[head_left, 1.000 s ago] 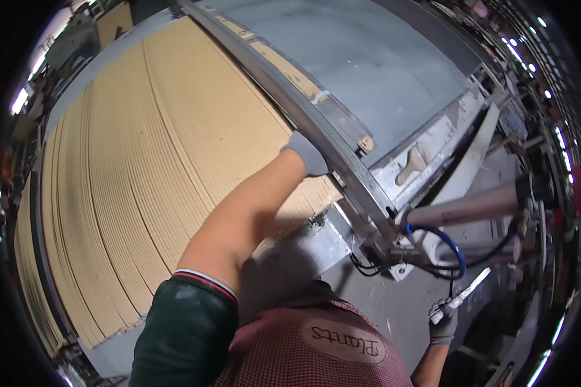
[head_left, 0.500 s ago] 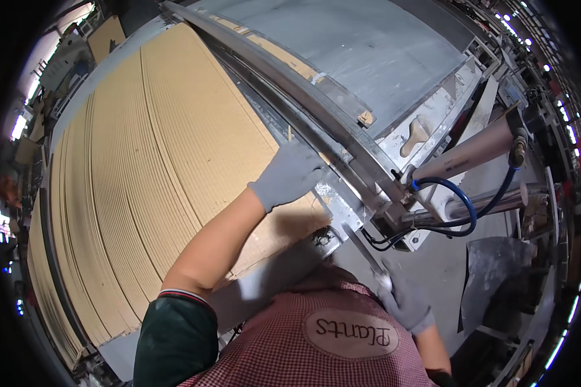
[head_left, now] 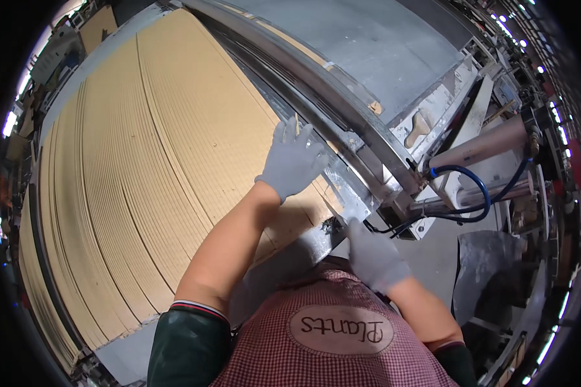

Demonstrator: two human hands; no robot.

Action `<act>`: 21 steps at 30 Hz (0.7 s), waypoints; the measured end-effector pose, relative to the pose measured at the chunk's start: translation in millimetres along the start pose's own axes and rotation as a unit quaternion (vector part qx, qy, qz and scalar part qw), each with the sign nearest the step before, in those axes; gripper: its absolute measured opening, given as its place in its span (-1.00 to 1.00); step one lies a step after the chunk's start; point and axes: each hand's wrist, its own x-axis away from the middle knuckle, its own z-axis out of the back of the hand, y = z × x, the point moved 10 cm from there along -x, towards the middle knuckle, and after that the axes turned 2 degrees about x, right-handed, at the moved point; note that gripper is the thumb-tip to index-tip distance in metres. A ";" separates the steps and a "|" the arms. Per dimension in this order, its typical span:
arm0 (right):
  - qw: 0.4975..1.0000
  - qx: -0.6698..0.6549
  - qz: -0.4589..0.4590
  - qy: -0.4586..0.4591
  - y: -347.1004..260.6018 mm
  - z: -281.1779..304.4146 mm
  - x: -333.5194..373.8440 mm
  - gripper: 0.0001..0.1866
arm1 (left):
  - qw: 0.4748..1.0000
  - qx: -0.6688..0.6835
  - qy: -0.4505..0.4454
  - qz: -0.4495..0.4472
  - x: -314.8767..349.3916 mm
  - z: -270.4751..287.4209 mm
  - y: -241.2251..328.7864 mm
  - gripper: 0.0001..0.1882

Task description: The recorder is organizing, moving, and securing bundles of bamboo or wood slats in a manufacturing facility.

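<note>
My left hand (head_left: 292, 160), in a grey glove, lies over the right edge of the corrugated cardboard sheets (head_left: 193, 122), fingers spread. A thin pale sliver (head_left: 297, 124) sticks up by its fingertips. My right hand (head_left: 376, 257), also gloved, is closed at the near right corner of the cardboard. From its fingers a long, thin blade-like tool (head_left: 334, 205) points up and left along the cardboard edge; its exact kind cannot be made out. Beside that edge runs a metal plate (head_left: 355, 201) of the machine.
A long metal bar (head_left: 310, 84) crosses the machine beyond the cardboard, with a grey table surface (head_left: 381, 51) behind it. On the right are a metal cylinder (head_left: 481, 143) and blue hoses (head_left: 478, 190). A dark grey sheet (head_left: 487, 267) hangs at the lower right.
My right hand has moved up and left with the thin tool, from beside my apron to the cardboard's corner. My left hand has shifted slightly, and its fingers now spread upward.
</note>
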 end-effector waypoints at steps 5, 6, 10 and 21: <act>0.999 0.023 -0.022 -0.008 -2.4 -4.5 -14.3 -0.76 | 1.000 -0.016 -0.011 0.003 -0.1 -3.6 -0.7 -0.59; 0.999 0.023 -0.022 -0.010 -2.7 -7.9 -18.1 -0.76 | 1.000 -0.018 -0.011 0.007 0.8 -3.9 -1.5 -0.58; 0.999 -0.007 -0.034 -0.008 8.5 -29.5 -40.0 -0.78 | 1.000 -0.022 0.009 -0.011 -4.8 -2.7 6.8 -0.57; 0.997 -0.056 -0.029 0.048 22.7 -51.2 -44.6 -0.82 | 0.998 -0.049 -0.022 -0.016 -9.5 3.6 11.7 -0.62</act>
